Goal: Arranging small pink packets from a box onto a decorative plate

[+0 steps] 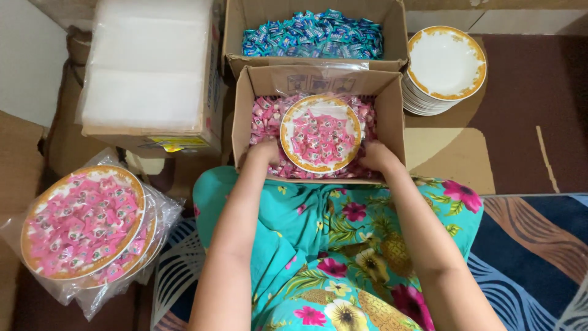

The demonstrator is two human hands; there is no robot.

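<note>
Holding a gold-rimmed plate [320, 133] heaped with pink candies, both hands sit inside the near cardboard box [392, 116]. The left hand [264, 151] grips the plate's left edge and the right hand [375, 154] grips its right edge, fingers curled on the rim. The plate is over the box's middle, with pink candies showing all around it and little room to the box walls. Just beyond is a far box of blue candies [313, 34]. Right of it stands a stack of empty plates [446, 64]. Near left lie bagged candy plates [82, 224], well apart from the hands.
</note>
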